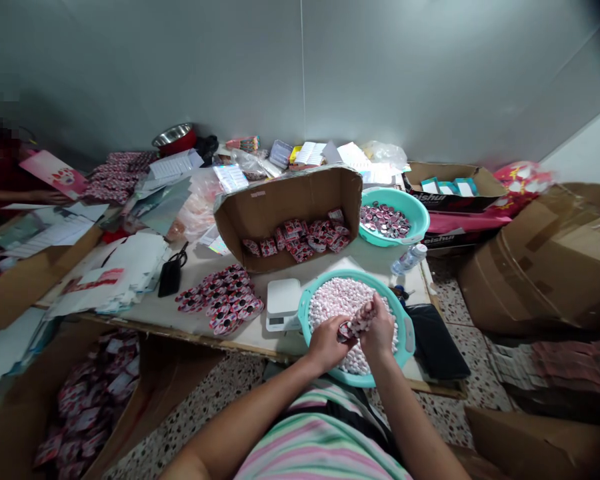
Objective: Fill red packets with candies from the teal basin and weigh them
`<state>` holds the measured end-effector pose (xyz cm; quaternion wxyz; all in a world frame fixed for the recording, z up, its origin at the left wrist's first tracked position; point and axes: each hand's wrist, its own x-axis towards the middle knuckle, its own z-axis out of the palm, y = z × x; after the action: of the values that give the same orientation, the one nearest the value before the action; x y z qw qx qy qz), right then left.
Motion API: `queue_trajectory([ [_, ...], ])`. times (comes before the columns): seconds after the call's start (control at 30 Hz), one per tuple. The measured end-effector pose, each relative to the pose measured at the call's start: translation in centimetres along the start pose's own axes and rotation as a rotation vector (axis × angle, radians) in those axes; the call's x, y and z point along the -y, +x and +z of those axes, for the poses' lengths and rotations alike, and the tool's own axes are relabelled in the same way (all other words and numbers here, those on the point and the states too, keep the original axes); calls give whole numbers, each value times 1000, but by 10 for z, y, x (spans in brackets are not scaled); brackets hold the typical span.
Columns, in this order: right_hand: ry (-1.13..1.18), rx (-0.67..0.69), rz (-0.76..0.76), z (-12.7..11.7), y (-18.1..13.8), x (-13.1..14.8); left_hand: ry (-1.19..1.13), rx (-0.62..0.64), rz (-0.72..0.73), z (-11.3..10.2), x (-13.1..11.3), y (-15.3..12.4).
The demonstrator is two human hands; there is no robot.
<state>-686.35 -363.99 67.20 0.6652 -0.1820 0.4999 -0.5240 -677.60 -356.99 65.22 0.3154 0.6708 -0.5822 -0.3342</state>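
A turquoise basin (305, 320) full of small pale pink-white pellets (340, 293) stands right in front of me. Over it, my left hand (327, 343) is closed around a small red-and-pink patterned packet (346, 331). My right hand (380, 330) is cupped against that packet, its fingers curled round a handful of pellets (363, 317). The packet's opening is partly hidden by the hands. Left of the basin is a white digital scale (283, 297) with nothing on its plate. Beside the scale lie patterned packets (225, 297) in overlapping rows.
A tipped cardboard box (235, 227) holds several filled packets (300, 240). Behind are a second turquoise basin (415, 207) of round lids and a clear bottle (409, 259). A black pouch (440, 340) lies right. Another person's hand (55, 198) is at far left. Large cartons (540, 267) stand right.
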Motion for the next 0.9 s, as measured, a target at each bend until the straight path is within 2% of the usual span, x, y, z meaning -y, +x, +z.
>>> queue_trajectory([
  [0.17,-56,35,-54,1,-1,1,-25,-23,25,-2,-2,2],
  [0.33,-79,11,-112,3,-4,3,-38,-36,37,-3,-4,1],
  [0.7,-115,58,-113,1,-6,-3,-44,-32,13,1,-1,3],
  [0.9,-54,86,-82,0,-5,-1,-108,-28,17,4,2,4],
])
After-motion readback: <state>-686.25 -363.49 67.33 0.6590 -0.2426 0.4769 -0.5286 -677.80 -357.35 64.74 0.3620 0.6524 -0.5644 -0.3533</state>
